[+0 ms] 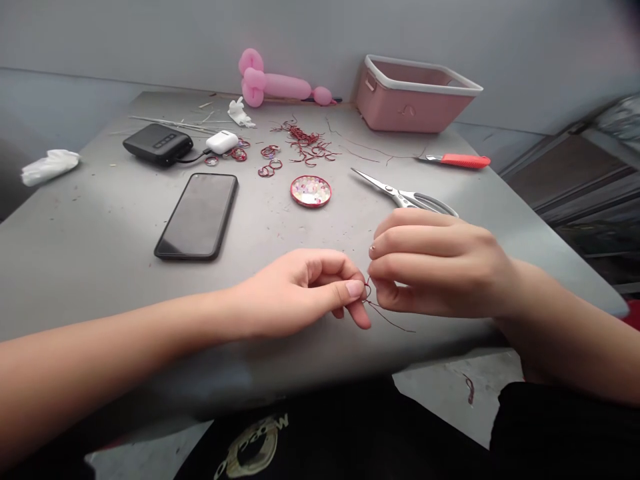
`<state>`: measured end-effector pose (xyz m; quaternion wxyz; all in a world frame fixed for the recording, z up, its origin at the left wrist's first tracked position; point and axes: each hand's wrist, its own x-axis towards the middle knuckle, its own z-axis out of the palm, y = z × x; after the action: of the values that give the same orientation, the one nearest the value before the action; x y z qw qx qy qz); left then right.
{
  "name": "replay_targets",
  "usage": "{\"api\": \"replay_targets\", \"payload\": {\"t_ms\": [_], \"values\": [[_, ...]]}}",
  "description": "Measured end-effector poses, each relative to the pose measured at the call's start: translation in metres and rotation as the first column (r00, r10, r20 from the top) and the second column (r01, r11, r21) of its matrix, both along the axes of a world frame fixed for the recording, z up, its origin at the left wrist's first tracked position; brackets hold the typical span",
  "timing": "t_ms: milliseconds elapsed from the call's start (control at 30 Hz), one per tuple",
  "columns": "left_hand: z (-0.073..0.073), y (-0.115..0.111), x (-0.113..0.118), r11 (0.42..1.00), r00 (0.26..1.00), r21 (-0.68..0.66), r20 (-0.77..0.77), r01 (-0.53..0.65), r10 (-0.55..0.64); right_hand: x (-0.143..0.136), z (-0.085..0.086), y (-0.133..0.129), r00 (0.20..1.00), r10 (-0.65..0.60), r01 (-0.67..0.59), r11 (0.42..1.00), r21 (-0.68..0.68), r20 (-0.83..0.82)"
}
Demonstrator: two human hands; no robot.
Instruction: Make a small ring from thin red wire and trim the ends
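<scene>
Thumb and forefinger of my left hand [320, 290] pinch a thin dark red cord [393, 321], whose loose end trails to the right over the grey table. A small loop of it shows between the two hands. Close beside, my right hand [440, 263] has its fingers curled together at the cord's upper part; its fingertips are partly hidden. A tiny shiny dot sits at one right fingertip, too small to name. Just beyond the right hand lie scissors [400, 194], their handles partly covered by it. A round red-rimmed dish of pastel beads [311, 192] stands ahead.
Around the table [265, 230] lie a phone [197, 217], a black power bank [158, 143], a white earbud case [222, 142], red cord rings [239, 155], cord pieces [305, 137] and a red utility knife [465, 161]. Behind are a pink bin [410, 107] and a balloon [285, 86].
</scene>
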<state>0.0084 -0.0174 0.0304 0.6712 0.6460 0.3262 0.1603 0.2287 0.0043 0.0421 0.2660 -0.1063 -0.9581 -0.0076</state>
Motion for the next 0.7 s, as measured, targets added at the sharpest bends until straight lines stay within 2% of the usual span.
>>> {"api": "replay_targets", "payload": {"t_ms": [100, 200, 300, 400, 467, 533, 700], "values": [[0.002, -0.002, -0.001, 0.996, 0.999, 0.086, -0.04, 0.01, -0.007, 0.001, -0.002, -0.002, 1.0, 0.004, -0.004, 0.998, 0.07, 0.003], [0.0, -0.005, -0.002, 0.95, 0.995, 0.311, -0.089, -0.006, 0.035, 0.0, -0.003, -0.004, 0.999, -0.037, 0.034, 0.996, 0.085, 0.033], [-0.005, -0.007, -0.003, 0.817, 0.983, 0.575, -0.125, -0.036, 0.132, -0.001, -0.003, -0.008, 0.997, -0.069, 0.065, 0.993, 0.102, 0.041], [-0.011, -0.008, -0.004, 0.667, 0.973, 0.745, -0.152, -0.004, 0.175, -0.002, -0.005, -0.011, 0.997, -0.067, 0.063, 0.993, 0.099, 0.036], [-0.014, -0.008, -0.004, 0.594, 0.975, 0.804, -0.133, 0.003, 0.176, -0.002, -0.006, -0.011, 0.997, -0.075, 0.074, 0.995, 0.073, 0.022], [-0.015, -0.008, -0.004, 0.555, 0.976, 0.832, -0.105, -0.02, 0.193, -0.003, -0.007, -0.01, 0.995, -0.102, 0.102, 0.993, 0.055, -0.002], [-0.014, -0.007, -0.003, 0.522, 0.965, 0.851, -0.09, -0.054, 0.245, -0.004, -0.004, -0.007, 0.992, -0.123, 0.125, 0.984, 0.126, -0.026]]}}
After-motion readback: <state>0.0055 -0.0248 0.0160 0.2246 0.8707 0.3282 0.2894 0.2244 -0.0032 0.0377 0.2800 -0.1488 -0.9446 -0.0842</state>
